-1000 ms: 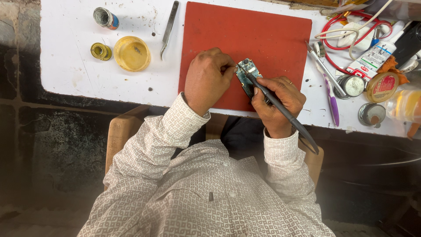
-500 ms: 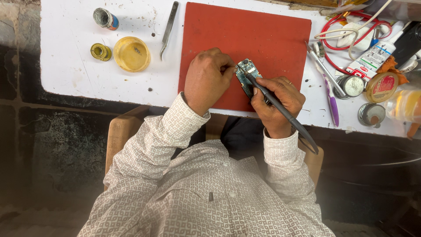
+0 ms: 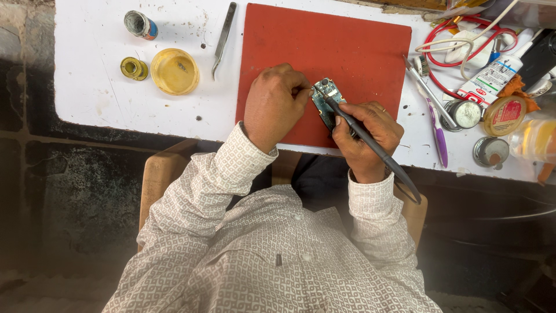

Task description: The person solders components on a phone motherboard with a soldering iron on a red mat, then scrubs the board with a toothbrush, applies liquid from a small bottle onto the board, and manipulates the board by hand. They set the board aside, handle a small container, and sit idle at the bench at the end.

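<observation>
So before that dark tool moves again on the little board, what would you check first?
1. Circuit board lies on the red mat: ok.
2. Left hand steadies the board's edge: ok.
3. Right hand grips the dark pen-like tool: ok.
4. Tool tip rests on the board: ok.
5. Which part the tip touches: cannot tell.
6. Tweezers lie off the mat: ok.
</observation>
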